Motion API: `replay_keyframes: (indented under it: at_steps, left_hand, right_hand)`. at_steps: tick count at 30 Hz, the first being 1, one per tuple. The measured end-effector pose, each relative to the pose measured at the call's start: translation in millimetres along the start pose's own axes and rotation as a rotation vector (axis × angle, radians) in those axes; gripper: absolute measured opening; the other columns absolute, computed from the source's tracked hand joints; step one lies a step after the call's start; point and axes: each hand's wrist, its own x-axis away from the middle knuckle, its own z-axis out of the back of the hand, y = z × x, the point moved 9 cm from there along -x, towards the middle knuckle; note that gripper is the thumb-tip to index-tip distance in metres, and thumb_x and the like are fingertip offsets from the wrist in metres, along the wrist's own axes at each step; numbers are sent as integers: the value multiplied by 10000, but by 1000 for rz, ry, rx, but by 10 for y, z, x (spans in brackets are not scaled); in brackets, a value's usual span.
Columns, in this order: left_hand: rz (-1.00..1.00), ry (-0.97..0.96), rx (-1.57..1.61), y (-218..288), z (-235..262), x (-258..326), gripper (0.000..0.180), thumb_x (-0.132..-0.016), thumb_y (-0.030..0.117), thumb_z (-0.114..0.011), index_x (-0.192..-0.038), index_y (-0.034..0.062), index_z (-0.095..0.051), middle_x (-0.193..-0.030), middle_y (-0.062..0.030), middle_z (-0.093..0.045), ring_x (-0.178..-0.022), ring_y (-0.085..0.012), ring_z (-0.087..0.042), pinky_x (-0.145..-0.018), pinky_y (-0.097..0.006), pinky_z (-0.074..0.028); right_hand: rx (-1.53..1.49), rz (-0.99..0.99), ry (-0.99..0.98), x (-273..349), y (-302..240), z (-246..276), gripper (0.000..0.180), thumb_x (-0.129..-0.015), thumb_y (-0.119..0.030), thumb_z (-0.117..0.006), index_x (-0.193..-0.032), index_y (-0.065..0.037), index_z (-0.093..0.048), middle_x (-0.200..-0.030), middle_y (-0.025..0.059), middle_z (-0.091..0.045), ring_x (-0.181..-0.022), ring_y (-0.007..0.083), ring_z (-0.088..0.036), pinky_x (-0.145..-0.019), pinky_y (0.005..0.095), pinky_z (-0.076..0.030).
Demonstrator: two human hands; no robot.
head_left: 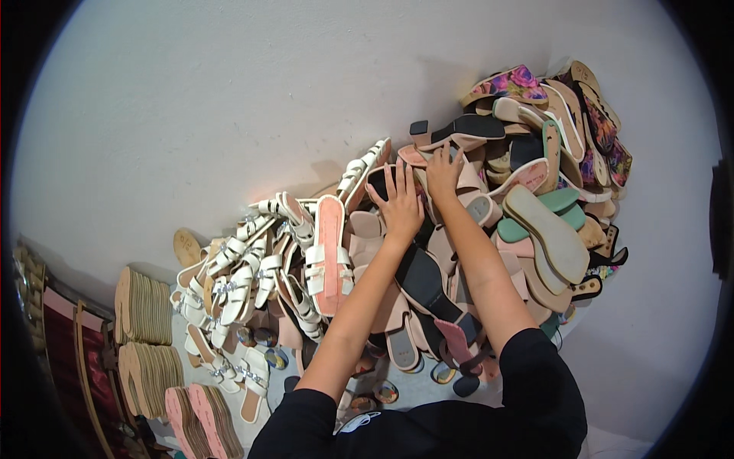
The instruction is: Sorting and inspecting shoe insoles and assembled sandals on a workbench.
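Both arms reach forward into a large heap of sandals. My left hand [400, 210] lies with its fingers spread over a dark sandal [380, 182] near the back of the heap. Close beside it, my right hand [443, 174] has its fingers stretched out over pinkish sandals [468, 174]; what lies under the palm is hidden. Just beyond the right fingertips is a black-soled heeled sandal [474, 127], turned sole up. A white strapped sandal with a pink insole [329, 245] stands left of my left hand. Between my forearms lies another black sole [427, 284].
White buckled sandals [243, 283] pile up on the left. Stacks of tan insoles [145, 306] and pink-topped insoles [206, 421] stand at the lower left. Floral wedges [512, 84] and a cream sole [544, 237] over green sandals [562, 200] lie on the right. A pale wall [252, 99] rises behind.
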Motion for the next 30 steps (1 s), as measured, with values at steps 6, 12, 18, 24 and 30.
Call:
replay_keyframes:
  at_steps: [6, 12, 18, 24, 30]
  left_hand:
    - [1, 3, -199, -104, -173, 40, 750, -708, 299, -642, -1380, 109, -367, -1493, -95, -209, -1393, -322, -103, -1021, -637, -55]
    - [-7, -14, -201, -112, -168, 29, 744, -705, 257, -633, -1391, 156, -364, -1496, -67, -213, -1395, -298, -111, -1025, -635, -64]
    - [-68, -5, -228, -150, -115, 44, 762, -675, 191, -635, -1389, 187, -370, -1498, -42, -215, -1398, -281, -118, -1032, -646, -53]
    - [-78, -20, -140, -141, -43, 47, 768, -656, 184, -653, -1377, 178, -388, -1501, -43, -210, -1401, -276, -113, -1032, -658, -37]
    - [-11, -86, 115, -94, 114, 6, 694, -731, 282, -659, -1357, 134, -397, -1487, -67, -237, -1388, -277, -154, -1028, -631, -45]
  right_hand:
    - [285, 81, -392, -22, -234, -254, 434, -903, -325, -425, -1261, -110, -542, -1391, 108, -379, -1371, 338, -166, -1048, 675, -12]
    - [350, 111, -513, 61, -301, -292, 550, -907, -399, -400, -1384, -125, -390, -1445, 103, -295, -1378, 364, -98, -1045, 674, 6]
    - [349, 191, -381, 80, -222, -334, 472, -890, -317, -440, -1316, -119, -486, -1445, 91, -318, -1389, 318, -107, -1051, 666, 17]
    - [219, 198, -60, -158, 80, 174, 245, -797, -245, -543, -940, -131, -706, -1324, 88, -444, -1386, 303, -141, -1015, 723, 23]
    - [181, 263, 25, -239, 470, 700, 242, -798, -219, -531, -930, -122, -708, -1330, 50, -442, -1386, 306, -146, -985, 756, 3]
